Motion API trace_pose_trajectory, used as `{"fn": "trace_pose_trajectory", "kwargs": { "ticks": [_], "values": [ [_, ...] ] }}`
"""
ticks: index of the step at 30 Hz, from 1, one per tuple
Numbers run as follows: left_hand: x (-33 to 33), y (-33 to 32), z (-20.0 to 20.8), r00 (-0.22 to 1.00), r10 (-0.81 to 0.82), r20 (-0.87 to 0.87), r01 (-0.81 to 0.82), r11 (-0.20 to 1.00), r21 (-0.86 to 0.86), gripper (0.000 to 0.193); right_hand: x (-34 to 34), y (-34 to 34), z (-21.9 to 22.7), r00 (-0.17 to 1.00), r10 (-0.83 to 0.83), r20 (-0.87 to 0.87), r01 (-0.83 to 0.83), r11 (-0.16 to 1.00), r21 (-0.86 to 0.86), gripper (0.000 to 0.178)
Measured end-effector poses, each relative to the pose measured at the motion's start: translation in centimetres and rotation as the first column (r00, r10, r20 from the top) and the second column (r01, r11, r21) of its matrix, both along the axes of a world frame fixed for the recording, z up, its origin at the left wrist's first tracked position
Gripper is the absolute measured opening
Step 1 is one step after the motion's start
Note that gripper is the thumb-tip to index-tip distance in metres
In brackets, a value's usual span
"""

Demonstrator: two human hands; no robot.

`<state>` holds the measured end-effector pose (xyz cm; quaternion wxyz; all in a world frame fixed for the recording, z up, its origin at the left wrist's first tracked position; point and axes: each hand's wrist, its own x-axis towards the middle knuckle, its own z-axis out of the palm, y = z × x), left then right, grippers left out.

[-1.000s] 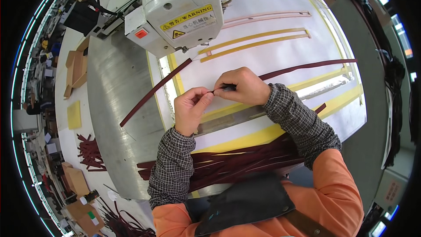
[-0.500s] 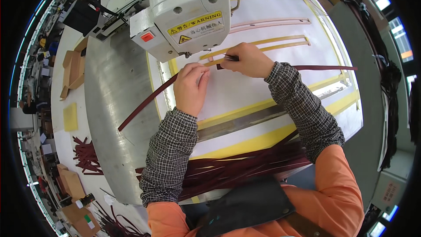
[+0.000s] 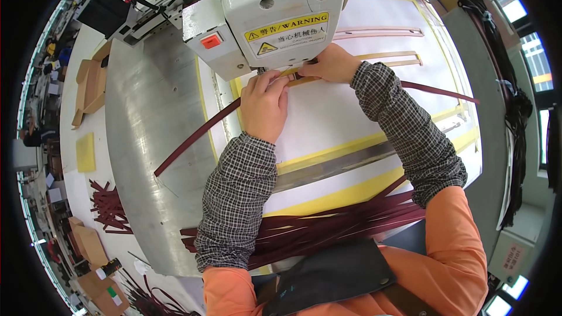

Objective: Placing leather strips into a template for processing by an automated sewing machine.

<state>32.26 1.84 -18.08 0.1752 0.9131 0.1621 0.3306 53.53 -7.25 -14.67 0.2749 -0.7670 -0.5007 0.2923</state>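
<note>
- We see the left strip (image 3: pixel 196 139) reaching from the bare metal plate (image 3: pixel 152 111) up and rightward to the left hand (image 3: pixel 266 108); its long axis slants, near end low and to our left.
- The right strip (image 3: pixel 439 91) comes out from behind the right forearm and runs off rightward, dipping a little toward its outer end, closer to level than the left one.
- Both strips' inner ends lie at the hands, by the left end of the yellow frame (image 3: pixel 420 59); we cannot tell whether they meet there.
- Our left hand is nearer the left strip, its fingers bent downward together over that spot; we cannot tell whether they grip or only press.
- Our right hand sits farther from us, knuckles up, fingertips drawn narrow beside something dark; we cannot tell what they hold.
- The fingertips of both hands are near each other, just by the lower edge of the machine head (image 3: pixel 284 0).
- A strip bundle (image 3: pixel 345 219) lies nearer our body, well apart from both hands.
</note>
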Motion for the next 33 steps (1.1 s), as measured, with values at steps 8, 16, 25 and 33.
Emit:
{"fn": "trace_pose_trajectory", "kwargs": {
  "ticks": [8, 16, 25, 33],
  "values": [
    [0.0, -0.3, 0.1, 0.998, -0.004, -0.064, 0.008, 0.998, 0.067, 0.028, -0.9, 0.7, 0.1, 0.985, -0.008, 0.171, 0.016, 0.999, -0.042, 0.033],
    [0.1, -1.1, 0.3, 0.981, 0.056, -0.183, -0.012, 0.973, 0.229, 0.032, 0.8, -0.8, 1.4, 1.0, 0.029, 0.002, -0.028, 0.986, -0.162, 0.039],
    [0.3, -1.2, 0.6, 0.97, 0.061, -0.235, -0.008, 0.975, 0.22, 0.036, 1.0, -0.9, -1.9, 0.975, 0.035, 0.221, -0.073, 0.983, 0.169, 0.035],
    [0.9, -2.0, 0.6, 0.967, 0.081, -0.24, -0.02, 0.969, 0.245, 0.037, 1.4, -1.5, -1.8, 0.96, 0.04, 0.279, -0.077, 0.989, 0.123, 0.031]
  ]
}}
